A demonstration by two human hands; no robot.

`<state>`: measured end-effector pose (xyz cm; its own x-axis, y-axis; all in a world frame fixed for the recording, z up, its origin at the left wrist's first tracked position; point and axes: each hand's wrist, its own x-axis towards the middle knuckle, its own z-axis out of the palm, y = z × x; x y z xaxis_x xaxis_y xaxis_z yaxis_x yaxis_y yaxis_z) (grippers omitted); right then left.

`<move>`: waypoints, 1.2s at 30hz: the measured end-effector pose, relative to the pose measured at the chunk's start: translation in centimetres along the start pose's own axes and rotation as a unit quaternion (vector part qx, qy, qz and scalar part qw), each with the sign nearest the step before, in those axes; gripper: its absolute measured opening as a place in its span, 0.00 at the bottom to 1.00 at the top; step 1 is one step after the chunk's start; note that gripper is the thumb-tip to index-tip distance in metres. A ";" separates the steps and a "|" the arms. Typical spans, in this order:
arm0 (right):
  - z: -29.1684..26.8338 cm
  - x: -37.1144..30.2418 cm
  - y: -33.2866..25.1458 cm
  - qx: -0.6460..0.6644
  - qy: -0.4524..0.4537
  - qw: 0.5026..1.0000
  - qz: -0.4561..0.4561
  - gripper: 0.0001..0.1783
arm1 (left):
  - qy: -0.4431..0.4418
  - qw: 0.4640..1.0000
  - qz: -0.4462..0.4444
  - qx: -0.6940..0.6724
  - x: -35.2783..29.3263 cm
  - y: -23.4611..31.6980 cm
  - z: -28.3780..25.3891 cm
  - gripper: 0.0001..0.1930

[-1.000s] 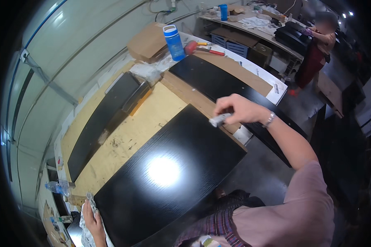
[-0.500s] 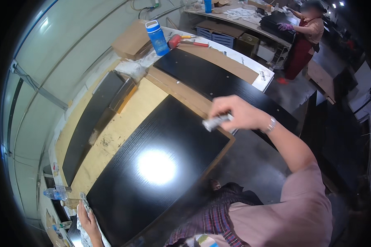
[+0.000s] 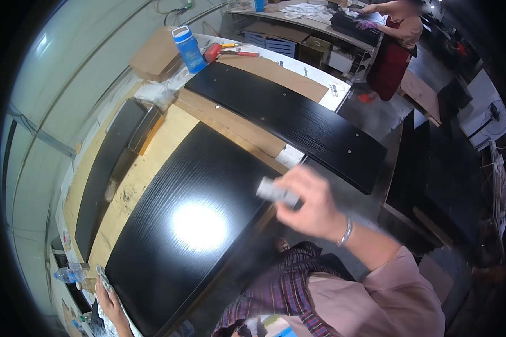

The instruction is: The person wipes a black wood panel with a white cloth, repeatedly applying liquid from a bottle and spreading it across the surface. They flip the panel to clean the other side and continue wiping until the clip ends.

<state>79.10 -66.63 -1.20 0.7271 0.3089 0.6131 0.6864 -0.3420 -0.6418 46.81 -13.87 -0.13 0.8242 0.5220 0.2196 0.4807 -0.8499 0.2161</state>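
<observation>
A large black wood-grain panel (image 3: pixel 185 185), its far edge curved, lies before me with a bright glare in its middle. Over its right corner, my right hand (image 3: pixel 306 199) grips a small grey-white block (image 3: pixel 276 191), blurred by motion. It appears raised just off the surface. My left hand (image 3: pixel 111 303) is at the panel's lower left edge, its fingers closed round a white cloth (image 3: pixel 99 271) pressed to that edge. Part of the cloth is hidden under the hand.
A second black panel (image 3: pixel 315 126) with small holes lies beyond on cardboard. A dark curved strip (image 3: pixel 104 168) stands at left. A blue bottle (image 3: pixel 190 53), a red mallet (image 3: pixel 212 52) and a cardboard box (image 3: pixel 157 56) sit at the back. Another person (image 3: pixel 396 45) works at a far bench.
My right hand has come nearer and slightly left with the block, along the panel's right side. The view has shifted, so the table sits further left. My left hand keeps to the panel's edge.
</observation>
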 end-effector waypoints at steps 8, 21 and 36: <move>0.3 0.0 -2.0 0.033 0.051 0.998 -0.013 0.16 | 0.012 1.000 0.017 -0.018 -0.1 0.1 0.2 0.24; 4.5 -1.9 -7.6 0.138 -0.057 0.984 -0.093 0.19 | 0.017 0.999 0.035 0.006 -0.4 -0.4 0.3 0.24; 17.0 -10.6 -22.2 0.089 -0.083 0.990 -0.073 0.19 | -0.011 0.982 0.180 -0.049 -1.8 0.5 -2.1 0.23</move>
<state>56.39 -47.25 -1.28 0.6024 0.4900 0.6301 0.7643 -0.1266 -0.6323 44.94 -15.04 1.55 0.9421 0.1863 0.2787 0.1265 -0.9675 0.2190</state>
